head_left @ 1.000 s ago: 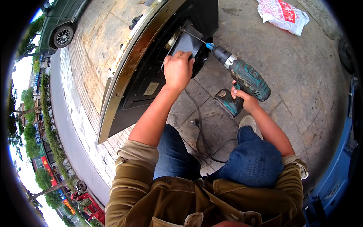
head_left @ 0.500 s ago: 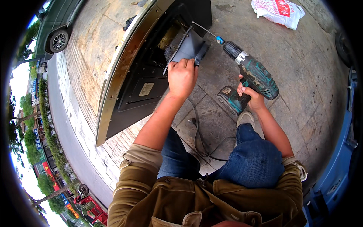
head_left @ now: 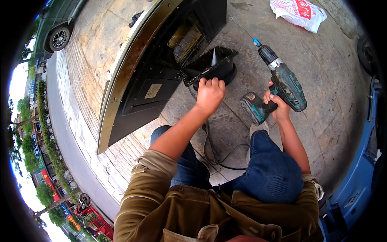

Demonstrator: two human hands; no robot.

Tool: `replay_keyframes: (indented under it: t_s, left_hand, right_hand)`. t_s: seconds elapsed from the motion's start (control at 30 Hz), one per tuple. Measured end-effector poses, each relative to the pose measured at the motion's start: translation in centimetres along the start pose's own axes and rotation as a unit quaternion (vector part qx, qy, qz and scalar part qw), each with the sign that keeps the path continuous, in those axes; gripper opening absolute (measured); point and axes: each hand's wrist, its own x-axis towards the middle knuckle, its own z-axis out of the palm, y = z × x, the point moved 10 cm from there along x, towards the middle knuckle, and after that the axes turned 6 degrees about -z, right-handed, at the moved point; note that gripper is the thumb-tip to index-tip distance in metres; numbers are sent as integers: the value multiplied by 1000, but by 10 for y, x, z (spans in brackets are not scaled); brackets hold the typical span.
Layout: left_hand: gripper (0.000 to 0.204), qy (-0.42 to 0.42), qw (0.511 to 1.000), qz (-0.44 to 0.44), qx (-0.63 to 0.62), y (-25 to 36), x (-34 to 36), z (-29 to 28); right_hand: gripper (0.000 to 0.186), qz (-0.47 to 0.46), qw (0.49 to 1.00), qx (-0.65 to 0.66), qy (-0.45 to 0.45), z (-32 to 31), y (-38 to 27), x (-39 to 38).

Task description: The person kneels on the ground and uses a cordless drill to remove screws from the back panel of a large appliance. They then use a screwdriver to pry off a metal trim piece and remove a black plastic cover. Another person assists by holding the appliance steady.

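A black outlet housing (head_left: 229, 69) with a dusty inside and a round collar is gripped along its near edge by my left hand (head_left: 211, 96), its fingers closed. The piece is tilted away from the big black metal appliance panel (head_left: 139, 99), with one corner close to it. Behind it an open hole (head_left: 187, 42) shows yellowish, greasy-looking parts inside the appliance. My right hand (head_left: 278, 105) is wrapped round the handle of a teal and black cordless drill (head_left: 287, 82). The drill's long thin bit (head_left: 242, 30) points up and left, touching nothing.
A black cable (head_left: 206, 151) loops over the paving between my legs. At the far right lies a white and red plastic bag (head_left: 300, 14). A blue vehicle (head_left: 354, 189) stands along the right edge. A road (head_left: 72, 133) and a parked green car (head_left: 60, 24) are on the left.
My left hand has swung the outlet housing down and away from the panel, uncovering the hole. The drill has moved slightly right, its bit now farther from the appliance.
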Motion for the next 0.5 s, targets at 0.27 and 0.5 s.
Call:
replay_keyframes:
  t_s: [0.27, 0.5]
  left_hand:
    - [10, -78, 994, -34, -65, -21, -17, 3]
    - [11, -128, 987, 5, -99, -20, -27, 9]
  right_hand:
    - [47, 15, 1000, 8, 23, -14, 6, -10]
    - [46, -12, 998, -24, 54, -23, 2, -11]
